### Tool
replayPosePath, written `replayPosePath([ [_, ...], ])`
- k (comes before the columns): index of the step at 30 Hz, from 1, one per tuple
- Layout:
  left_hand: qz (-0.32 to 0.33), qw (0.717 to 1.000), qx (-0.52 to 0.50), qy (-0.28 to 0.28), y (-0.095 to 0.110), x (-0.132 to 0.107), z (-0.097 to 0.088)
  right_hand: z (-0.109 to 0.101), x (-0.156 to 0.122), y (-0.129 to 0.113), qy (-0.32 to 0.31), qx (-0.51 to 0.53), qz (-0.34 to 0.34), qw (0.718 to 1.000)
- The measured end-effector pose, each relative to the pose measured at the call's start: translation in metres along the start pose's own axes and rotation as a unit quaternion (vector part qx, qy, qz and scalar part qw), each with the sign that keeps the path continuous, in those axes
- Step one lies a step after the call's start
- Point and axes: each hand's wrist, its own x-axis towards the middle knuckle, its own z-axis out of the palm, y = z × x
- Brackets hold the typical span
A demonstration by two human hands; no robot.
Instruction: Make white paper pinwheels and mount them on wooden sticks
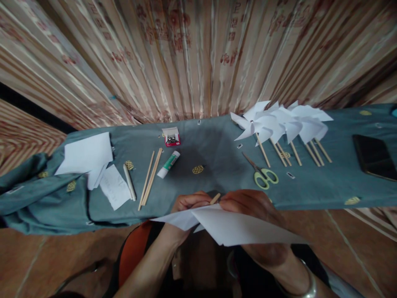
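Close to the front edge of the table, a white paper pinwheel [229,227] is held between both hands, its folded blades spread below the fingers. The end of a wooden stick [215,199] pokes out above the paper, between the two hands. My left hand [190,201] is closed, fingers curled at the stick and the paper's upper edge. My right hand [251,203] is also closed, gripping the paper just right of the stick. The blades hide parts of both hands and most of the stick.
Several finished pinwheels [279,122] lie at the back right, near green-handled scissors [262,178] and a black phone [374,156]. Left of centre are a glue stick [168,164], a small box of metal pins [171,137], loose sticks [150,178], a pen [129,182] and paper sheets [88,153].
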Motion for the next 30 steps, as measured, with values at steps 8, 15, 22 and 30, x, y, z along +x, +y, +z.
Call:
replayPosePath([
  [8, 0.001, 1.000, -0.007, -0.010, -0.0004, 0.0023, 0.0014, 0.0000, 0.0037, 0.0016, 0.000, -0.023, -0.027, 0.999],
  [15, 0.013, 1.000, -0.002, 0.002, 0.0021, 0.0035, 0.0011, 0.0012, 0.0029, 0.0018, 0.004, 0.002, -0.018, 1.000],
  [22, 0.036, 0.999, 0.017, 0.014, 0.0015, 0.0040, -0.0005, 0.0016, 0.0023, 0.0014, -0.004, -0.010, -0.020, 1.000],
  [30, 0.048, 0.999, 0.016, 0.014, 0.0007, 0.0049, -0.0034, 0.0025, 0.0031, 0.0000, -0.009, -0.006, -0.022, 1.000],
])
